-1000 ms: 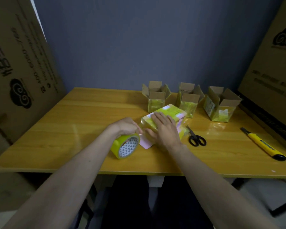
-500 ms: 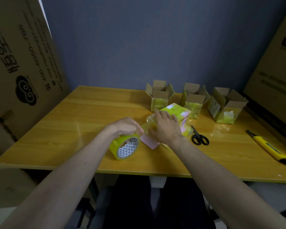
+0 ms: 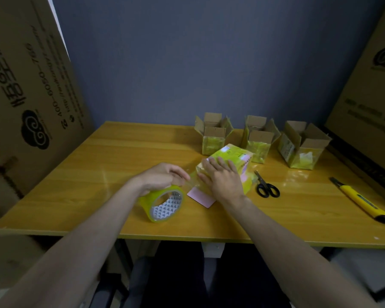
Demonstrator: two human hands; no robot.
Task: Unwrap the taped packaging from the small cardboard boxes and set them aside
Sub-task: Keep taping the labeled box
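Yellow-toned wood makes up the table (image 3: 80,174), whose near edge runs across the lower part of the view with dark legs seated beneath it; its left half lies bare from the front edge back to the blue wall, while large printed cartons lean in on both sides, the left carton (image 3: 27,96) and the right carton (image 3: 369,96), narrowing the room at either end. Along the back stand three open small boxes side by side, flaps up, their fronts covered in yellowish tape: the left box (image 3: 212,138), the middle box (image 3: 259,144) and the right box (image 3: 302,150); black scissors (image 3: 266,187) lie just right of the hands; a yellow utility knife (image 3: 362,202) lies well apart near the right edge.

The left hand (image 3: 162,177) curls over the top of a yellow tape roll (image 3: 162,204) that stands tilted on the table, gripping it, with a clear strip stretching from it toward the package; the right hand (image 3: 222,178) lies flat with fingers straight, pressing on the taped box (image 3: 231,156); that box sits mid-table in front of the open ones, tilted, glossy yellow with pink showing at its right side; a pink card (image 3: 201,197) lies on the table beneath the right wrist.
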